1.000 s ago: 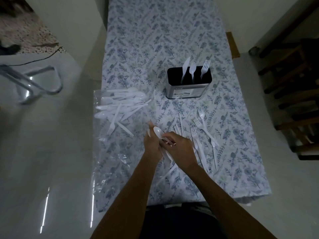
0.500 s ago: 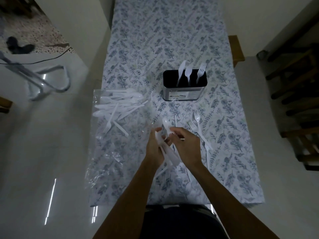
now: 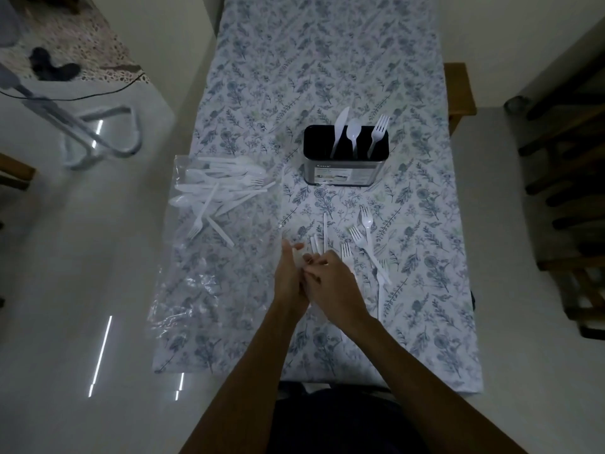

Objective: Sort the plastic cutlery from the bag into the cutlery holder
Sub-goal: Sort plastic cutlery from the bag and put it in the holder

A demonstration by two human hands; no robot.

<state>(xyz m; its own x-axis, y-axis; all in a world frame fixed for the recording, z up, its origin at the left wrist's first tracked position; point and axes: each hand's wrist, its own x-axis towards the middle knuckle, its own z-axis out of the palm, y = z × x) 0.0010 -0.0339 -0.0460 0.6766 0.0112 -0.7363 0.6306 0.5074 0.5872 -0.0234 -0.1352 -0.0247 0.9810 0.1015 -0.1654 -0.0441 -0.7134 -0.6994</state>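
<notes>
On the floral-clothed counter (image 3: 327, 60) I count three white plastic pieces in the black oblong cutlery holder (image 3: 345, 154), most remaining in the clear plastic bag (image 3: 209, 257) or loose, while my left hand (image 3: 289, 273) and right hand (image 3: 330, 283) each grip bunched white spoons (image 3: 299, 257).

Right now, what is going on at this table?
A person is sorting white plastic cutlery on a floral tablecloth. Both hands meet at the near middle: the left hand and right hand hold white cutlery pieces between them, too bunched to tell which. The cutlery holder already has a knife, a spoon and a fork standing in it. More cutlery lies in the clear bag, and loose forks lie right of the hands.
</notes>
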